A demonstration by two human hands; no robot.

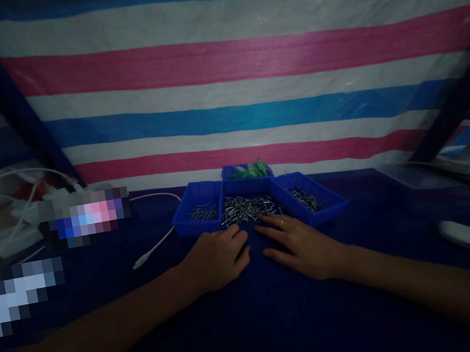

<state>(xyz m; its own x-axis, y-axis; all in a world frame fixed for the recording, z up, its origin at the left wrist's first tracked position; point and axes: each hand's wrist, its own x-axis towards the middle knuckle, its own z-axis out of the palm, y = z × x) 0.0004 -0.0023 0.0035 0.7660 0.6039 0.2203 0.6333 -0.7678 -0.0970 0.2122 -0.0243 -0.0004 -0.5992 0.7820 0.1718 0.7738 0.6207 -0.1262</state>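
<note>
My left hand [220, 257] rests palm down on the dark blue table, fingers loosely curled, its fingertips near a loose pile of small metal pins [246, 208]. My right hand [299, 245] lies flat beside it, fingers stretched toward the same pile, a ring on one finger. Neither hand holds anything that I can see. A blue tray [181, 219] on the left holds a few pins. A blue tray [332, 198] on the right holds more pins. A third blue tray [230, 186] behind the pile holds green pieces [252, 169].
A white cable [156, 247] runs across the table left of my hands, with white chargers and cords at the far left. A white mouse-like object [464, 235] lies at the right. A striped pink, white and blue tarp [245, 77] hangs behind the table.
</note>
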